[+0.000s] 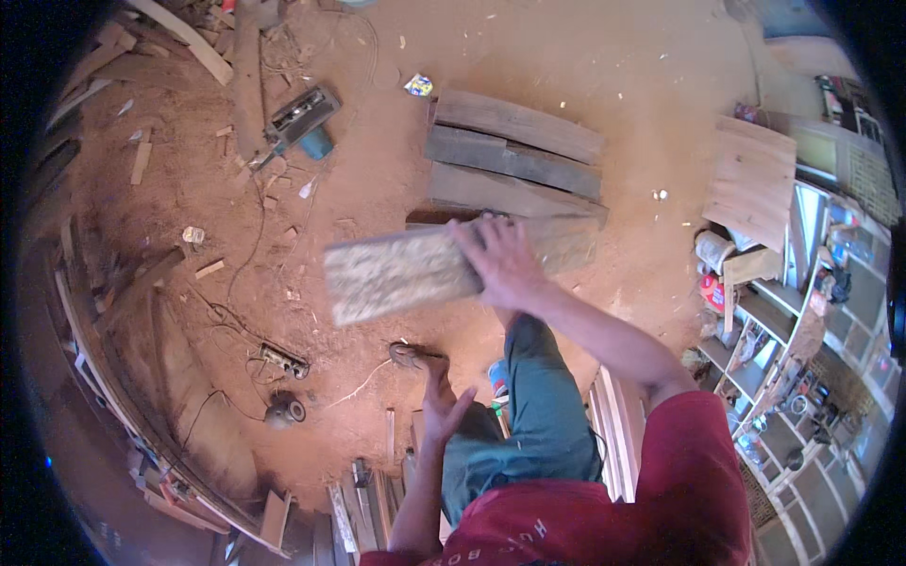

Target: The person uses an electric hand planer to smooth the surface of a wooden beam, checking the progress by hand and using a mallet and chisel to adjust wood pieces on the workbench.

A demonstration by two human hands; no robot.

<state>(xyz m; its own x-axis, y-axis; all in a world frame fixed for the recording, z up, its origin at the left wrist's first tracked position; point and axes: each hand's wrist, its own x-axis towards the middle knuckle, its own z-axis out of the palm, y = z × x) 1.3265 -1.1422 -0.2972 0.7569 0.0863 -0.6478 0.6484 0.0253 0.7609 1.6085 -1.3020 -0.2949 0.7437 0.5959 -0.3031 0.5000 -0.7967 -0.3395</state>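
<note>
A thick wooden plank [396, 272] with a rough, pale face is tilted up in front of me. My right hand [497, 262] is closed over its upper edge, fingers on the far side. Beneath and beyond the plank, several boards lie side by side on the ground, among them a brown board [519, 123] and a dark grey board [557, 172]. My left hand [442, 407] hangs by my knee, holding nothing, its thumb spread from the fingers.
A power tool [304, 115] with a flat metal base and blue-green body lies at the upper left. A cable runs to another tool [283, 360] and a round dark object [285, 409]. Cluttered shelves [764, 311] stand right; wood strips [363, 505] lie near my legs.
</note>
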